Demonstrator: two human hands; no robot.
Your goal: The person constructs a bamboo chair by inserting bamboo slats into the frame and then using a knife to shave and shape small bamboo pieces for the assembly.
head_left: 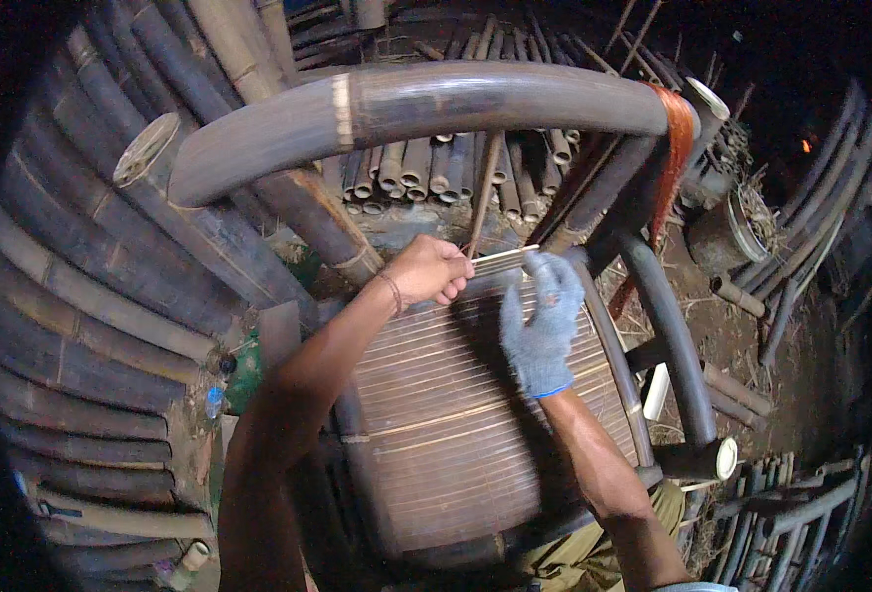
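Pale strip [503, 256]: your bare left hand [430, 272] pinches one end above the slatted seat [455, 464]; your gloved right hand [544, 321] stands partly open at the other, contact unclear.

- Down the left of the frame I have long, dark bamboo poles [80, 340] lying in rows.
- At upper centre I see a stack of cut bamboo tubes [418, 163], open ends towards me.
- Left of centre, I can make out a small bluish bottle [215, 402] near something green [247, 367], too dim for me to name.
- At right I see a tilted bucket [717, 240] with dry strands at its mouth.
- Lower right, I have more slim poles [801, 523], close together.
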